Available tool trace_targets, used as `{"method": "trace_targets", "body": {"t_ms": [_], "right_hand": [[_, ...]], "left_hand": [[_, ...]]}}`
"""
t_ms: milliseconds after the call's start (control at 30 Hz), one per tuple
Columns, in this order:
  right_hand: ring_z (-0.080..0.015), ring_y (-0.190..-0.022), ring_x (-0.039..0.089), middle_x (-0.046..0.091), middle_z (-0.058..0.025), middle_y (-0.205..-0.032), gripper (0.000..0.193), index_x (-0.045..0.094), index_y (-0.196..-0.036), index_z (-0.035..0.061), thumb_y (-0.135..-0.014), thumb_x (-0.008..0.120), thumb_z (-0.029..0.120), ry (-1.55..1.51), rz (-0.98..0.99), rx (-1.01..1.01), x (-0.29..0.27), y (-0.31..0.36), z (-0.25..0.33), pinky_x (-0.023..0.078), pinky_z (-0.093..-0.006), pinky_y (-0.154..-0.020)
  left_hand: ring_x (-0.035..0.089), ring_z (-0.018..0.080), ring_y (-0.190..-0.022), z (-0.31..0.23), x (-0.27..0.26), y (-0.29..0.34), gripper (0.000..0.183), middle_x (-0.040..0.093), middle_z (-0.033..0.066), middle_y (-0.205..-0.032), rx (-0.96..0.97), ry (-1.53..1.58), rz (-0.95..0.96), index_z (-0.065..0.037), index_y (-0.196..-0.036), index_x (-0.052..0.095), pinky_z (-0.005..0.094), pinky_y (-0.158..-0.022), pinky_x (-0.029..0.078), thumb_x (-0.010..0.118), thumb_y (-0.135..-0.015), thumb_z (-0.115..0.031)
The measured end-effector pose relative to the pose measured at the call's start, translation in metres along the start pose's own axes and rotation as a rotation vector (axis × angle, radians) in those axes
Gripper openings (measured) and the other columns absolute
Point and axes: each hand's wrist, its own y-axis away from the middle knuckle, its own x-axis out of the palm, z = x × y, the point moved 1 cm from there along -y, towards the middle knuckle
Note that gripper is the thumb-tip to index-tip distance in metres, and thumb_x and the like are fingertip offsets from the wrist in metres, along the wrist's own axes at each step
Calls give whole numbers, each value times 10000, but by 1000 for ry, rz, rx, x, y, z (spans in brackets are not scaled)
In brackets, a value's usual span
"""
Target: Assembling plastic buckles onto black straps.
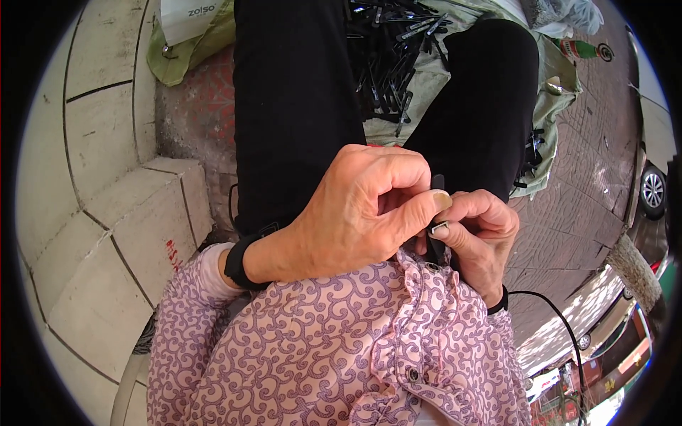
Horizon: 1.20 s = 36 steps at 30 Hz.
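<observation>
In front of my lap both hands meet at a slim black strip-like piece (pixel 437 183) with a small shiny metal part near its middle. My left hand (pixel 362 213) is closed, its thumb and bent fingers pinching the upper part of the strip. Lower on it, the thumb and forefinger of my right hand (pixel 486 231) pinch close to the metal part. The fingers partly cover the piece, so its exact kind cannot be made out. Beyond my hands, between my knees, lies a heap of similar slim black pieces (pixel 387 71) with shiny metal parts.
The heap rests on a pale green sheet (pixel 426 117), with more black pieces (pixel 531 153) beyond my right knee. A white bag (pixel 188 25) stands far left, a green bottle (pixel 579 49) far right. Stone steps (pixel 135 206) are at the left; a cable (pixel 561 319) runs at the right.
</observation>
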Motion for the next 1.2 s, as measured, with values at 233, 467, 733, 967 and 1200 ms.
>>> {"method": "trace_targets", "body": {"t_ms": [233,467,733,967,1200], "right_hand": [[-165,-701,686,689,-133,-839,137,620,-948,-62,-841,697,-99,-19,-95,71,8,2,3,589,-271,-647],[-128,-694,677,695,-119,-844,139,622,-964,-51,-853,705,-68,16,-87,98,8,2,4,572,-235,-634],[-136,-690,681,697,-118,-829,94,625,-961,-49,-884,679,-47,-152,3,206,7,1,0,569,-227,-626],[-141,-659,681,695,-125,-818,70,617,-951,-44,-898,661,-43,-116,-33,249,7,-3,0,571,-230,-606],[-134,-609,664,690,-125,-790,64,601,-949,-36,-912,651,-22,-163,-37,316,8,-11,5,562,-227,-570]], "left_hand": [[472,90,-512,0,-3,6,248,512,33,-611,68,-105,-12,-9,-689,556,252,-459,333,721,-861,-78],[541,72,-570,-3,-8,15,146,604,34,-711,-20,-56,84,-16,-781,654,209,-492,405,789,-787,-70],[559,71,-576,2,-15,19,192,615,34,-714,14,-152,108,-13,-800,659,204,-499,424,830,-750,-85],[556,98,-523,1,-10,21,240,584,47,-677,122,-348,22,-11,-750,600,226,-461,423,811,-785,-120],[553,102,-512,3,-10,18,231,571,47,-669,173,-437,34,-8,-752,590,232,-452,416,791,-804,-111]]}}
